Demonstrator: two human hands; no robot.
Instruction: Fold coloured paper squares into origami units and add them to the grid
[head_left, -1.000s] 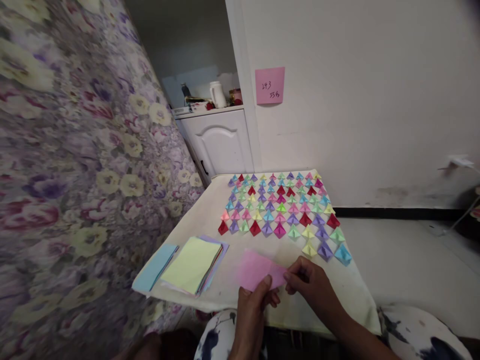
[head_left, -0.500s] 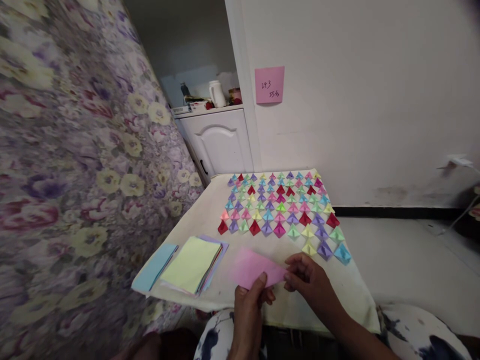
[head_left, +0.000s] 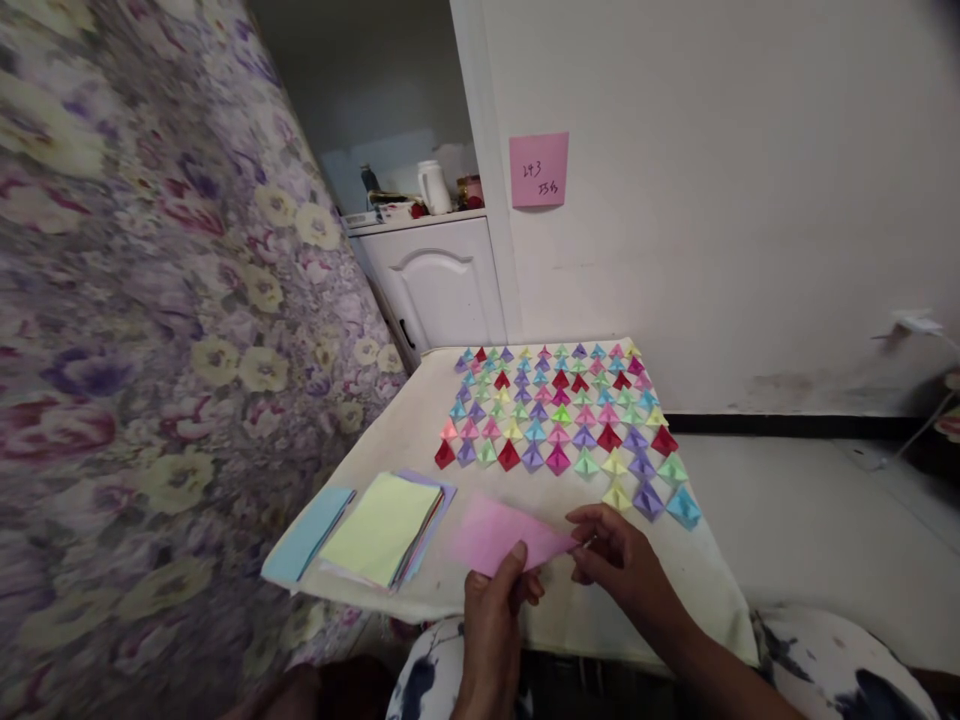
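Observation:
A pink sheet of paper (head_left: 491, 535) is held above the near part of the cloth-covered table (head_left: 390, 410); its right end narrows to a folded point. My left hand (head_left: 499, 600) grips its lower edge, thumb on top and fingers underneath. At the narrow right end, my right hand (head_left: 611, 550) pinches the tip between thumb and fingers. Beyond both hands, several rows of small folded paper pieces (head_left: 557, 458) in many colours cover the far right of the table.
Left of my hands lie a stack of coloured paper with yellow on top (head_left: 382, 530) and a blue paper stack (head_left: 309, 535). A floral curtain (head_left: 187, 400) hangs along the left. Behind stand a white cabinet (head_left: 442, 285) and a wall with a pink note (head_left: 538, 170).
The pink paper and my left hand have shifted slightly left. My right hand still pinches the paper's right tip, nearly in the same place.

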